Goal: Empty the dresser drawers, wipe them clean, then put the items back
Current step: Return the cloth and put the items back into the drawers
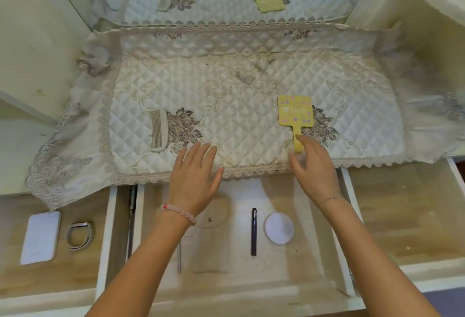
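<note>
Three dresser drawers stand pulled out below the quilted cover (251, 125) on the dresser top. The middle drawer (314, 276) holds a beige snap pouch (214, 241), a dark pen (253, 231), a round white pad (278, 228) and a thin metal tool (179, 258). In the left drawer (15, 281) lie a white rectangular case (41, 237) and a silver bangle (81, 235). On the cover lie a grey comb (158, 129) and a yellow hand mirror (295, 115). My left hand (195, 178) hovers open over the cover's front edge. My right hand (314, 163) is open, its fingertips at the mirror's handle.
A large mirror at the back reflects the cover, comb and yellow mirror. Cream cabinet sides (32, 47) rise on the left and right. The right drawer (402, 216) shows only its bare wooden bottom. The cover's lace edge (63, 165) hangs over the left drawer.
</note>
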A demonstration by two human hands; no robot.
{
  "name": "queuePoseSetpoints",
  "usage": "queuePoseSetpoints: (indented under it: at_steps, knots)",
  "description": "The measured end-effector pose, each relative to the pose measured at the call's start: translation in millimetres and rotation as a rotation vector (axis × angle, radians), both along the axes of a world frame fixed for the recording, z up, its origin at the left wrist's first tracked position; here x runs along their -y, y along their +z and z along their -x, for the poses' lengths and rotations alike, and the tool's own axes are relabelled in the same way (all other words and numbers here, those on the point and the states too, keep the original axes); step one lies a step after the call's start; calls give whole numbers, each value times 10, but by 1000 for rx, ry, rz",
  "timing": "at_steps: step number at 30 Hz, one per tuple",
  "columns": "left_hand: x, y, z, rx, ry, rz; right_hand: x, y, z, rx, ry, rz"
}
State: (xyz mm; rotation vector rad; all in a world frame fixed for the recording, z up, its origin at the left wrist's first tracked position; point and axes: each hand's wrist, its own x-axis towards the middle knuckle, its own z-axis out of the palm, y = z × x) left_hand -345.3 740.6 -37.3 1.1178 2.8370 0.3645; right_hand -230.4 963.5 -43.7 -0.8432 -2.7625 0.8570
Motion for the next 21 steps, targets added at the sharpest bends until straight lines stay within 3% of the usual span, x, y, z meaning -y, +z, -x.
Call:
queuePoseSetpoints:
  at_steps: [10,21]
  knots:
    - [-220,-126,-26,45,55,0,-498,-370,346,90,-408,237]
    - [-81,-151,50,87,136,-38,-599,-311,466,186,-450,359]
